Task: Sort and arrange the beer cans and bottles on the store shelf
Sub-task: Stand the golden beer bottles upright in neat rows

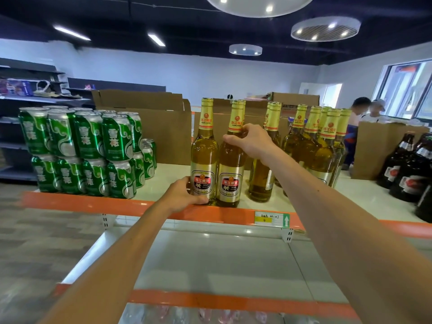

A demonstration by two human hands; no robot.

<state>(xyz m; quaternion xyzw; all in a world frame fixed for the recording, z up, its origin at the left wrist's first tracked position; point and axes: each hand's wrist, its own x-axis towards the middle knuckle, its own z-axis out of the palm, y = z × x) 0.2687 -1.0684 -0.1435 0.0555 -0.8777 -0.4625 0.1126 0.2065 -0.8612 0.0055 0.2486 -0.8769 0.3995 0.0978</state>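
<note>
Top shelf (93, 202), orange front lip. Two gold-label bottles stand touching at the front edge.

Left hand (184, 194): grip curled round the base of the left bottle (203, 160), thumb under the label. Right hand (251, 141): grip closed on the shoulder and lower neck of the right bottle (230, 174). Both bottles are upright, and both seem to rest on the shelf.

Green cans (81, 148) are stacked two high at the left, apart from the bottles. A loose cluster (313, 146) of like bottles stands behind and to the right. Dark bottles (406, 167) at far right.

Risks:
- Both held bottles sit right at the lip. A pull toward the body could tip one off, and they are glass.
- The right forearm passes close over the cluster's nearest bottle. A careless swing could knock it into its neighbours.
- Sliding the left bottle leftward could nudge the can stack.

Hard to see:
- Right fingertips wrap behind the neck.
- The forearm covers part of that nearest bottle.
- Rear rows of cans and bottles cannot be counted.
- Price tag (272, 218) writing is illegible.
- The dark bottles are cut off by the frame edge.
</note>
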